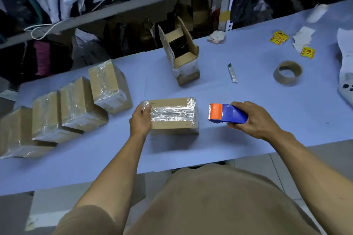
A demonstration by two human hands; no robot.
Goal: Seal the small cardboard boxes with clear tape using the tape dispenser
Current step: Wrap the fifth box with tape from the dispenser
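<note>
A: What fills the room?

B: A grey metal shelving unit [122, 6] stands beyond both hands, packed with bags and cartons. Below it the pale blue table [257, 105] runs across the whole view.

A: And on the table?

B: Left of the left hand [140, 121], four taped boxes [76, 105] lean in a row, touching each other. Beyond the hands an open cardboard box [181, 57] stands upright with its flaps raised. Far right of the right hand [252, 118] lies an empty tape core [288, 73], and beyond that, yellow labels [279, 37] and paper scraps.

A: The hands?

B: The left hand's fingers curl over the left end of the small cardboard box [172, 113], which sits between the hands with clear tape across its top. The right hand is wrapped round the blue and orange tape dispenser [227, 113], held just right of that box, apart from it.

A: Anything smaller?

B: A small grey utility knife [232, 73] lies beyond the right hand.
</note>
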